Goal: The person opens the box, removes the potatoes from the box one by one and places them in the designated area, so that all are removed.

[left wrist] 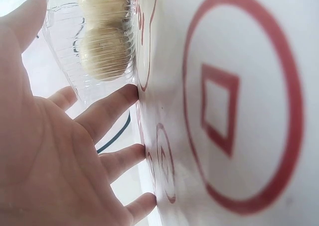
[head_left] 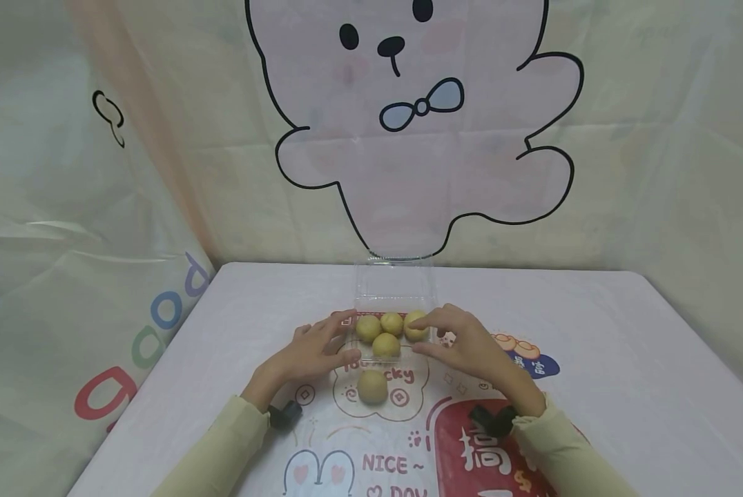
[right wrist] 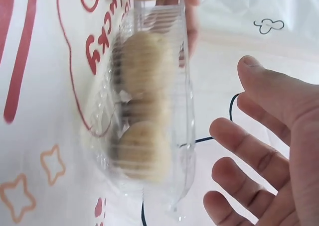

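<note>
A clear plastic box (right wrist: 185,136) holds several round, yellow-brown potato-like pieces (head_left: 386,346); its hinged lid (head_left: 395,279) stands open at the far side. One more such round piece (head_left: 372,387) lies on the tabletop in front of the box. My left hand (head_left: 314,352) is spread at the box's left side, and in the left wrist view its fingertips (left wrist: 130,91) rest on the table. Over the box's right side is my right hand (head_left: 461,342), fingers loosely bent with nothing between them; in the right wrist view its fingers (right wrist: 249,146) are apart from the box wall.
The white table (head_left: 272,297) has a printed cover with red lettering, a red panel (head_left: 471,442) and a blue patch (head_left: 539,366). Behind it hangs a curtain (head_left: 409,179) with a cartoon bear. Another curtain (head_left: 54,276) runs along the left.
</note>
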A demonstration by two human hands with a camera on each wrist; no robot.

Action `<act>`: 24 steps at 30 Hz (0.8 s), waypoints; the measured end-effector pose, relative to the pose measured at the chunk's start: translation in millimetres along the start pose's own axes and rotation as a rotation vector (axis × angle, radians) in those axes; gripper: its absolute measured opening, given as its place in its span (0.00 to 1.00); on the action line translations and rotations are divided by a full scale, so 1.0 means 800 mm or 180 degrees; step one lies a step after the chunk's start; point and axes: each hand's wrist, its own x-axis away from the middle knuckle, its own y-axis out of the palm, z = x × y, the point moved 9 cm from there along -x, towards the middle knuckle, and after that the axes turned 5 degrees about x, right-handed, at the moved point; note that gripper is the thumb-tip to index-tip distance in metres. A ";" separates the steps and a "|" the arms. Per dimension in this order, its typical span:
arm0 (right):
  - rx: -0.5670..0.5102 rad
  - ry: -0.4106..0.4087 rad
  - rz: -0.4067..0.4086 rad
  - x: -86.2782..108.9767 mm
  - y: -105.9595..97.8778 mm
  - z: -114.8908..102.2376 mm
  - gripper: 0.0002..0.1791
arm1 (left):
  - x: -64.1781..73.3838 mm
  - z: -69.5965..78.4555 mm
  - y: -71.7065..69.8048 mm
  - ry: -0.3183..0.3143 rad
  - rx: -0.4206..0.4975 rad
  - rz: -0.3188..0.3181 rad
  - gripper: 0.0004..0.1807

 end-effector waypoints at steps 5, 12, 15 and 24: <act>0.0065 0.0089 0.0110 0.000 -0.001 0.017 0.19 | 0.000 0.000 0.001 -0.0009 0.0013 0.0000 0.47; 0.0122 0.0100 0.0164 -0.003 0.001 0.030 0.18 | 0.000 -0.001 0.001 -0.0046 0.0000 0.0006 0.46; 0.0164 0.0166 0.0144 -0.005 0.002 0.035 0.19 | -0.001 -0.001 0.002 -0.0053 -0.0005 0.0007 0.46; 0.0127 0.0275 0.0093 -0.010 0.009 0.049 0.20 | -0.002 -0.002 0.003 -0.0031 0.0018 0.0017 0.45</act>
